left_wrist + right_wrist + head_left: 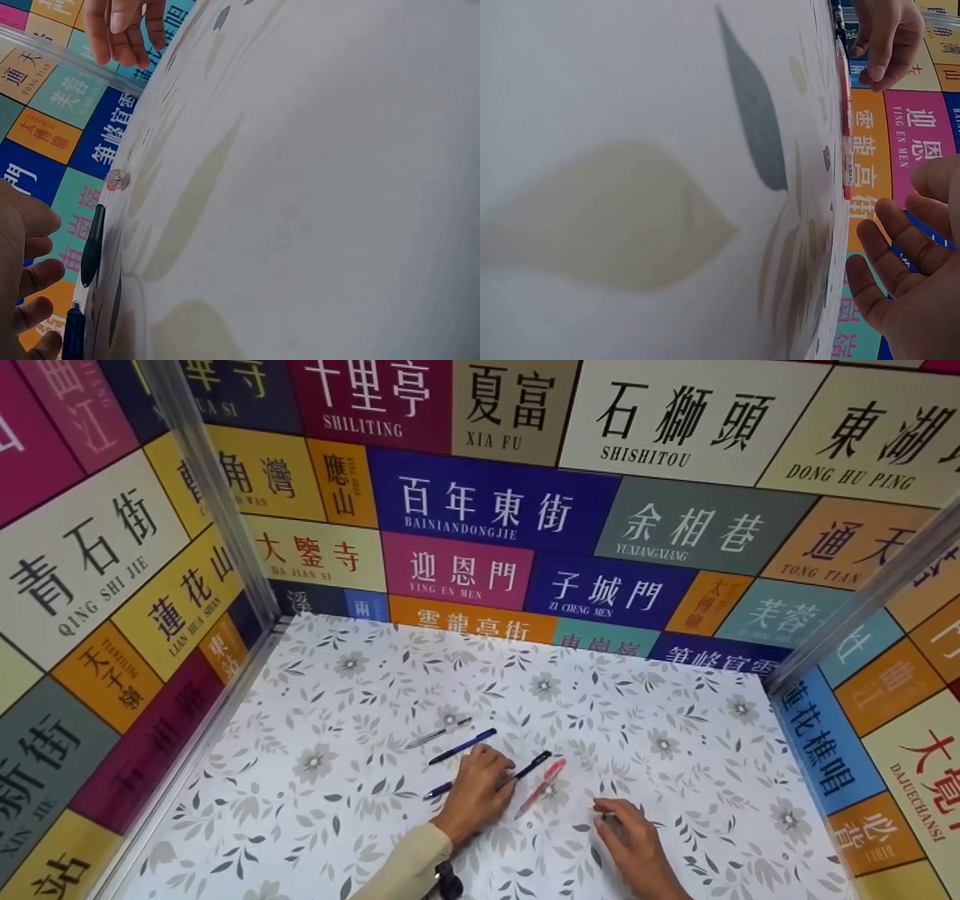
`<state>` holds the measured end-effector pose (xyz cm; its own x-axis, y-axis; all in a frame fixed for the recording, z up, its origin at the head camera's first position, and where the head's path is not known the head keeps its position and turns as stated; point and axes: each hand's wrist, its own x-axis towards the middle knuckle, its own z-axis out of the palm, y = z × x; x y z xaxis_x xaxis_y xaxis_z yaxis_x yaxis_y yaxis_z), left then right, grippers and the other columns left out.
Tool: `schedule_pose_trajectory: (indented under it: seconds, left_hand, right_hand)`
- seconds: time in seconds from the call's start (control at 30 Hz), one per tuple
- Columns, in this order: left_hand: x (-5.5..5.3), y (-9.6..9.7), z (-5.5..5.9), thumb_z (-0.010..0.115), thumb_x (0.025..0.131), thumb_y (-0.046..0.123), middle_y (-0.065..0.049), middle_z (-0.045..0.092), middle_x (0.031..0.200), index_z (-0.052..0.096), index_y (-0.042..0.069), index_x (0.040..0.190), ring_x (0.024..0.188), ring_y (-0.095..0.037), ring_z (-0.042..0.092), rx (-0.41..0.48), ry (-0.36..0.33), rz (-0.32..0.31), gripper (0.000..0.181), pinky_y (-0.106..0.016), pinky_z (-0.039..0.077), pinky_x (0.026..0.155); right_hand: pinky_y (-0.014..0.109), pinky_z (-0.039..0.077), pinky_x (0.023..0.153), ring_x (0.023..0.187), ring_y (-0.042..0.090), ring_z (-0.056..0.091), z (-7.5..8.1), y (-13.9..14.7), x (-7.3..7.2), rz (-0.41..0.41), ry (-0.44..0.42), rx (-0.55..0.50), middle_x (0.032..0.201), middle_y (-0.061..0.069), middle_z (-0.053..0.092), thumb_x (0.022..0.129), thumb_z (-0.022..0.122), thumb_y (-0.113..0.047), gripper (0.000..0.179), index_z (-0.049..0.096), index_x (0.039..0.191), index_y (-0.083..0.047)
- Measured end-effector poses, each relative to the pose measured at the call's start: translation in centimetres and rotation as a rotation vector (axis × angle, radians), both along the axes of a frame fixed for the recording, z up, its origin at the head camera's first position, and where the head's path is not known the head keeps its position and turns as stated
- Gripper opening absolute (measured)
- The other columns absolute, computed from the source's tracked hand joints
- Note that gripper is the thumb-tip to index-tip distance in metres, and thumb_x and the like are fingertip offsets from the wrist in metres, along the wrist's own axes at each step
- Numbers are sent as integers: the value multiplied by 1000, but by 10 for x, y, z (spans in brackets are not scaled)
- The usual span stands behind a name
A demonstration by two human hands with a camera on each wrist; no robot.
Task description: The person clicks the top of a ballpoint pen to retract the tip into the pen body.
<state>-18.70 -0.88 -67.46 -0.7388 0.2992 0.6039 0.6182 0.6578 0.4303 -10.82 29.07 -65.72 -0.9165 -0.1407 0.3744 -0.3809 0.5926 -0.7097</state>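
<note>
My left hand (pixel 480 787) hovers over a black pen (pixel 534 765) in the head view and hides its middle. Its fingers are loosely bent; the left wrist view shows nothing held between them. Beyond that hand lie a blue pen (pixel 463 746) and a slim grey pen (pixel 439 733). To its right is a pink-red pen (pixel 540 789), which the right wrist view also shows as a red pen (pixel 845 120) on the table. My right hand (pixel 637 840) is apart from the pens, to their right, fingers relaxed and holding nothing.
The table (pixel 360 810) has a white cover printed with grey flowers and leaves. Panels of coloured signs with Chinese lettering (pixel 491 506) stand at the back and both sides. Clear strips (pixel 225 495) run up the corners. A small black object (pixel 448 881) is near the left sleeve.
</note>
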Motion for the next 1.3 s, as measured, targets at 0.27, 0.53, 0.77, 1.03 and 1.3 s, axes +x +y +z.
schedule_pose_trajectory:
  seconds: [0.27, 0.53, 0.77, 1.03, 1.3]
  left_hand:
    - [-7, 0, -2, 88, 88, 17, 0, 72, 101, 78, 11, 107, 107, -23, 60, -53, 16, 5, 22, -41, 45, 83]
    - [-11, -1, -5, 85, 91, 22, 0, 72, 102, 78, 10, 108, 108, -24, 60, -102, -25, 21, 22, -42, 45, 85]
    - [-11, 0, -6, 86, 91, 23, -1, 71, 101, 78, 11, 106, 107, -25, 60, -104, -32, 18, 21, -44, 45, 85]
    - [-10, 2, -11, 85, 92, 25, 0, 69, 101, 76, 12, 103, 107, -24, 59, -113, -31, 15, 19, -44, 43, 86]
    - [-9, 4, -11, 83, 93, 28, 0, 69, 105, 74, 14, 99, 108, -24, 58, -144, -33, 29, 18, -44, 42, 86]
  right_hand:
    - [10, 45, 93, 102, 19, 70, 1, -1, 1, 32, 52, -15, 112, 7, 77, 94, 80, 8, 32, 75, 125, 0]
    - [11, 47, 92, 104, 15, 70, 0, 1, 2, 0, -50, -23, 115, 8, 76, 98, 78, 5, 29, 75, 126, 0]
    - [11, 47, 92, 104, 15, 70, 0, 2, 2, -5, -57, -12, 115, 10, 76, 97, 78, 6, 30, 75, 126, 1]
    - [11, 47, 92, 103, 17, 70, 0, 3, 2, -5, -43, -7, 115, 9, 76, 97, 78, 6, 29, 75, 125, 0]
    - [10, 47, 92, 103, 15, 70, -3, 4, 2, 8, -41, -26, 115, 10, 77, 96, 78, 7, 29, 76, 125, 1]
